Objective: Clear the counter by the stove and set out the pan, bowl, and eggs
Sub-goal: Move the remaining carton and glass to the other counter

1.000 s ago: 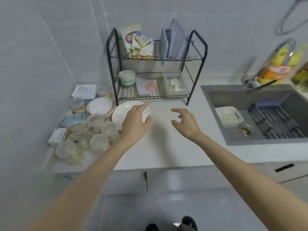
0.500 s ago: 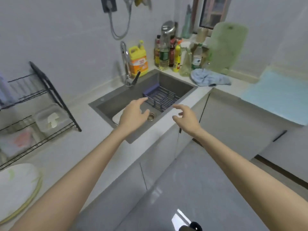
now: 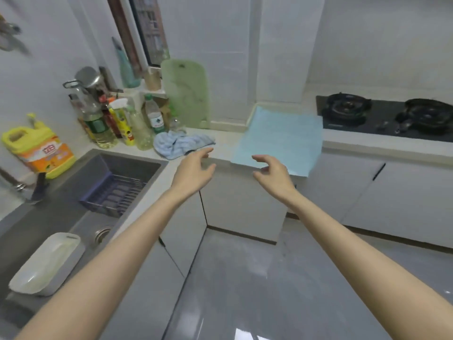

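Observation:
A light blue mat (image 3: 279,137) lies flat on the white counter (image 3: 228,146) just left of the black gas stove (image 3: 384,115). A crumpled blue-striped cloth (image 3: 180,144) rests on the counter to the mat's left. My left hand (image 3: 195,170) hovers in front of the counter edge near the cloth, fingers apart, holding nothing. My right hand (image 3: 272,173) is held before the mat's near edge, fingers spread and curled, empty. No pan, bowl or eggs show in this view.
A green cutting board (image 3: 186,92) leans on the wall behind the cloth. Several bottles (image 3: 117,119) and a yellow detergent jug (image 3: 40,148) stand behind the sink (image 3: 73,204), which holds a purple rack (image 3: 115,192) and a white container (image 3: 46,263). White cabinets stand below.
My view has swung right, from the dish rack and plates past the sink to the corner counter and stove. Both empty hands moved along with it.

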A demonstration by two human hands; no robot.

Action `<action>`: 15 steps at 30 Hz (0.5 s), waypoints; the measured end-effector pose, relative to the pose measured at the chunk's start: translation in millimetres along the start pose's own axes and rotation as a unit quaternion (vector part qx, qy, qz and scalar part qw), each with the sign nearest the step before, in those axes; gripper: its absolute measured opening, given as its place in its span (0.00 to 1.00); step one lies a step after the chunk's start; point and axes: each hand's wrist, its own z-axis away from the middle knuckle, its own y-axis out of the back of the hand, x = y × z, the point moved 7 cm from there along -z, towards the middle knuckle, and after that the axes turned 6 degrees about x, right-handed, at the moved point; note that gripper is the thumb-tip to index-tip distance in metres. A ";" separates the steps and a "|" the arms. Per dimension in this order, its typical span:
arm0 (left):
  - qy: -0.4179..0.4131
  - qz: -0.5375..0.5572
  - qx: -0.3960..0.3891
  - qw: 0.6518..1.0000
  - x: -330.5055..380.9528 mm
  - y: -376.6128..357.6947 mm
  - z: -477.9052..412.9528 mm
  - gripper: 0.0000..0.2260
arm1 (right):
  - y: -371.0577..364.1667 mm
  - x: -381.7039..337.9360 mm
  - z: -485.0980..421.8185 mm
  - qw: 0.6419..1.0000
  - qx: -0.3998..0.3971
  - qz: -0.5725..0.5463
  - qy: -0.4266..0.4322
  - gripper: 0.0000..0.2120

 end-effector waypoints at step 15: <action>-0.190 0.091 -0.158 0.965 243.7 -243.7 -161.6 0.22 | 244.5 182.3 -96.3 0.964 0.219 0.017 -0.147 0.23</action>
